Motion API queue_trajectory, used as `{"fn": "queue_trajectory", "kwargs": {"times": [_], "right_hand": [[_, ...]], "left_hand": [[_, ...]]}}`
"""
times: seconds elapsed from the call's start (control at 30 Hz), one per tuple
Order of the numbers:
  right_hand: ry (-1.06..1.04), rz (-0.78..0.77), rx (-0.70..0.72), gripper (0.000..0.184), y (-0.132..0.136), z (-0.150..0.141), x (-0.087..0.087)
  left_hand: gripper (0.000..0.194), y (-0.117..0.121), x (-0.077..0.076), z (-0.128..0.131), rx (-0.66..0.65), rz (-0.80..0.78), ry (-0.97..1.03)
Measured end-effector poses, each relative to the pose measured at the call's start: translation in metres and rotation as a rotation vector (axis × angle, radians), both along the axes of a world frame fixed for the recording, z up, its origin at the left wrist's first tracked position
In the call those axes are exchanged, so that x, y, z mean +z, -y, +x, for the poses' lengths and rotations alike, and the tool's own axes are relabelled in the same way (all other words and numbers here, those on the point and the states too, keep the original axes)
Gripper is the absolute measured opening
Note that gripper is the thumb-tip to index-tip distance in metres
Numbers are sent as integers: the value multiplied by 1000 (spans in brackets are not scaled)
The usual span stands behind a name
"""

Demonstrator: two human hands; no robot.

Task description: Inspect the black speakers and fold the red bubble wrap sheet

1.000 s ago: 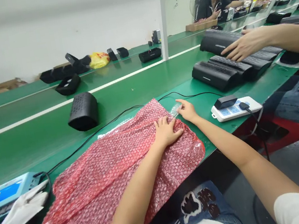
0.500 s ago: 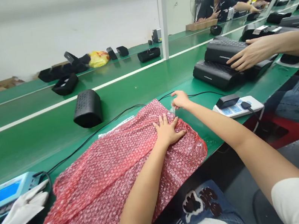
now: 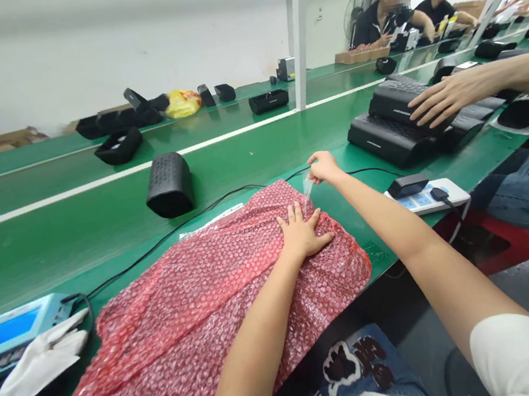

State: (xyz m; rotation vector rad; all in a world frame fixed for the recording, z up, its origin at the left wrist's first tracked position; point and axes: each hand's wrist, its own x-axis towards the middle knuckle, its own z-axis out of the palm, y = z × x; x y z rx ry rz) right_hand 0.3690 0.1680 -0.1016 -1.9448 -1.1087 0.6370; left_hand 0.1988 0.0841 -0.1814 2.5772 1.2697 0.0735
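Note:
A red bubble wrap sheet [image 3: 176,307] lies over the near edge of the green bench. My left hand [image 3: 302,232] presses flat on its right part with the fingers spread. Past the sheet's far right corner, my right hand [image 3: 323,166] pinches a strip of clear tape [image 3: 307,191], which stretches down to the wrap. A black cable [image 3: 151,249] runs along the bench behind the sheet. Beyond it stands a black speaker [image 3: 169,185] with a patterned front.
At the left sit a light-blue device with a screen [image 3: 15,327] and a white glove [image 3: 39,367]. A power strip [image 3: 429,195] lies at the right. A co-worker's hand [image 3: 455,95] hovers by stacked black speakers [image 3: 387,140]. Other people work at the far right.
My right hand has lifted slightly up and away from the wrap, drawing the tape longer. My left hand stays pressed down. The co-worker's hand has risen a little off the speakers.

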Motion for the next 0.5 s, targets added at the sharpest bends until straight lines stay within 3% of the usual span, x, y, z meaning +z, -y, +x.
{"fn": "queue_trajectory", "kwargs": {"times": [0.13, 0.23, 0.33, 0.5], "right_hand": [[37, 147, -83, 22, -6, 46, 53], [-92, 134, 127, 14, 3, 68, 77], [-287, 93, 365, 13, 26, 63, 60], [-425, -24, 540, 18, 59, 32, -10]], "left_hand": [[84, 0, 0, 0, -5, -12, -1], [84, 0, 0, 0, -15, -14, 3], [83, 0, 0, -1, -31, 26, 20], [78, 1, -1, -1, -153, 85, 45]]}}
